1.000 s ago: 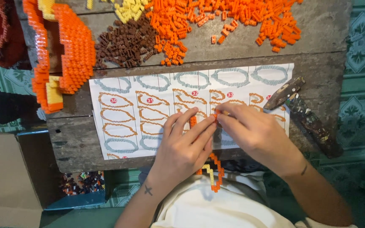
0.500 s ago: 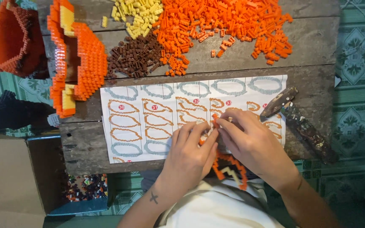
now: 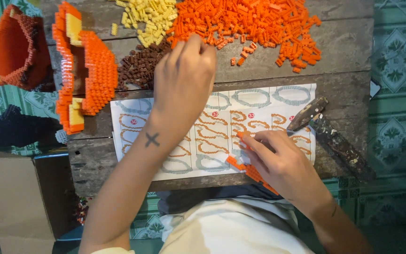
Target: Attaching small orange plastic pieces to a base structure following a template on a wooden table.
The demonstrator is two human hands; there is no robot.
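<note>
Left hand (image 3: pixel 184 77) moved up to orange bricks (image 3: pixel 254 23), grip unclear; right hand (image 3: pixel 280 162) pinches brick strip (image 3: pixel 250 169), running diagonally

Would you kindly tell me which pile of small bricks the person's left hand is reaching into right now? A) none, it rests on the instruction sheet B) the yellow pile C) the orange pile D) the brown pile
C: the left hand stretches over the instruction sheet, fingertips at the near edge of the orange pile, while the right hand holds an orange brick strip.

I see soft, even daylight, no glare, and colours look bright. The picture is a bit blurry all over.
</note>
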